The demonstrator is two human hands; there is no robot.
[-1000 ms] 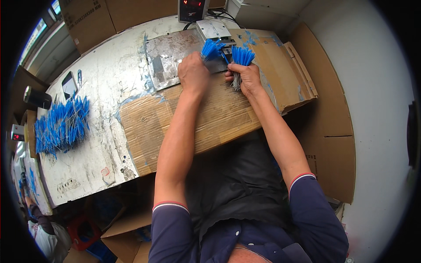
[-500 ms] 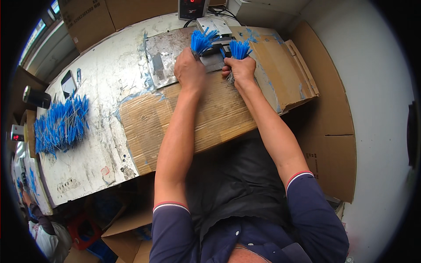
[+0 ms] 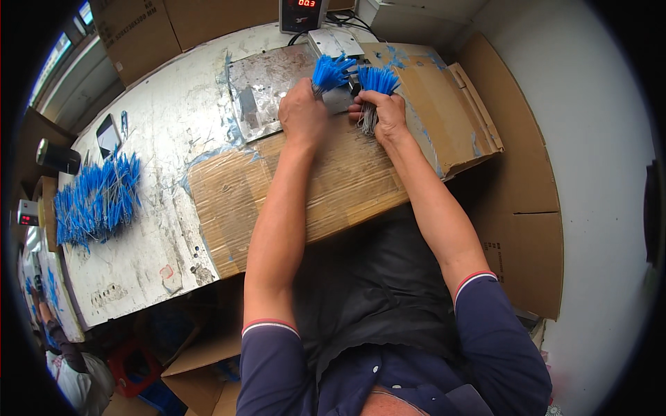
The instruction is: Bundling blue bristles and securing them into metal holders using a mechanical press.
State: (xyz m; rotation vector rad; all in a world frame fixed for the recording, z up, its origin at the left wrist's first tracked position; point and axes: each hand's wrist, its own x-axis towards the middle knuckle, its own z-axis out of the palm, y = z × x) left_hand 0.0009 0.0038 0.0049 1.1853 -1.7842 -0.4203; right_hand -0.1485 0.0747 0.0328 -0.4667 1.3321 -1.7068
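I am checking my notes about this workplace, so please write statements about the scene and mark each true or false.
1. The left hand holds a bundle of thin blue-tipped grey strands. True.
2. The right hand is empty. False: the right hand holds a second blue-tipped bundle.
3. A larger blue-tipped pile lies on the worn white tabletop. True.
4. The flat dark-screened phone lies on brown cardboard. False: the phone lies on the white tabletop.

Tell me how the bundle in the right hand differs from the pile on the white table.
The bundle is small; the pile is much larger.
The bundle is gripped in the right hand; the pile lies on the white table, untouched by either hand.
Both show blue pieces and thin grey strands.
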